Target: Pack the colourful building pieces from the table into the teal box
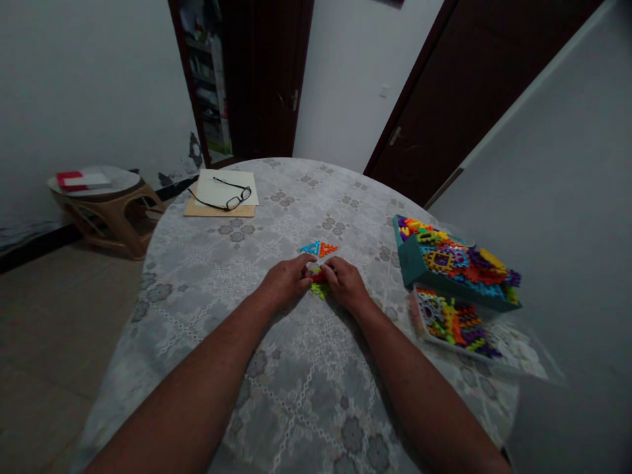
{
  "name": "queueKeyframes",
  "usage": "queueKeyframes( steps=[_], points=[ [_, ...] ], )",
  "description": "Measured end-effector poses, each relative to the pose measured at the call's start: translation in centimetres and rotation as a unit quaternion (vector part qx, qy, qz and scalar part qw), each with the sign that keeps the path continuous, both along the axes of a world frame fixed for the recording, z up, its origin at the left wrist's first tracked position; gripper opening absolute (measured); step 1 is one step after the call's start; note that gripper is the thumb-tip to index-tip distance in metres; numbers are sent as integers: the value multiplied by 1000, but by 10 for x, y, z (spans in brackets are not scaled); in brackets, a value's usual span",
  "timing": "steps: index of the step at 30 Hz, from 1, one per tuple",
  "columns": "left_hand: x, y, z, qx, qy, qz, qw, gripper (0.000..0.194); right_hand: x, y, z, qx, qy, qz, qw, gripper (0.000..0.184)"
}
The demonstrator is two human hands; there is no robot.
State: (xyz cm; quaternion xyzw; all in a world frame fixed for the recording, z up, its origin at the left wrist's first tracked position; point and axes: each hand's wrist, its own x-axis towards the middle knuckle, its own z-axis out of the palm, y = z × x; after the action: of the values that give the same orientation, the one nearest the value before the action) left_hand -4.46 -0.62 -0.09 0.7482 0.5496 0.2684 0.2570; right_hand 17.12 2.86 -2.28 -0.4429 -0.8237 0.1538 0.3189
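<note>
My left hand (pixel 287 282) and my right hand (pixel 345 282) meet near the middle of the round table. Between their fingers is a red plastic building piece (pixel 318 278), partly covered by the fingertips. Both hands are closed on it. A lime-green toothed piece (pixel 320 290) shows just below the red one, and I cannot tell whether the two are joined. Right beyond my fingertips lie a blue triangular piece (pixel 311 248) and an orange triangular piece (pixel 327 249), side by side on the tablecloth.
On the right, a teal box (pixel 419 270) and a clear plastic tub (pixel 419 316) hold many colourful pieces. A plastic bag (pixel 530 352) lies beside the tub. Black-framed glasses (pixel 232 203) rest on papers (pixel 207 178) at the far left. A stool (pixel 128 227) stands left of the table (pixel 296 408).
</note>
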Motion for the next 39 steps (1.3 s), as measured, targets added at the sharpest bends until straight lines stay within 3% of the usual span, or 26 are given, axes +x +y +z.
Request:
queueKeyframes(
  steps=[3, 8, 11, 14, 17, 20, 27, 34, 39],
  points=[
    [0, 1, -2, 3, 7, 0, 1000, 64, -3, -3, 2, -17, 32, 1, 999, 25],
    [-1, 6, -8, 37, 69, -20, 997, 25, -6, -8, 3, -23, 68, 34, 997, 23],
    [-1, 6, -7, 44, 92, -21, 995, 19, 2, -11, 8, 23, 73, 13, 997, 24],
    [0, 5, -4, 36, 100, -14, 994, 20, 17, -17, 16, 13, 21, -8, 1000, 15],
    [1, 3, -2, 33, 104, -10, 994, 23, 29, -26, 20, -22, -64, 35, 997, 8],
    [2, 1, -2, 38, 109, -11, 993, 25, 31, -33, 16, -27, -127, 50, 990, 18],
    [2, -1, 1, 22, 124, -16, 992, 29, 26, -34, 6, 26, -196, 38, 980, 19],
    [1, -4, 5, 28, 145, -36, 988, 30, 25, -25, -7, 52, -151, 3, 987, 25],
    [7, -3, 1, 24, 154, -10, 988, 22, 22, -22, -12, 45, -140, -20, 989, 19]
  ],
)
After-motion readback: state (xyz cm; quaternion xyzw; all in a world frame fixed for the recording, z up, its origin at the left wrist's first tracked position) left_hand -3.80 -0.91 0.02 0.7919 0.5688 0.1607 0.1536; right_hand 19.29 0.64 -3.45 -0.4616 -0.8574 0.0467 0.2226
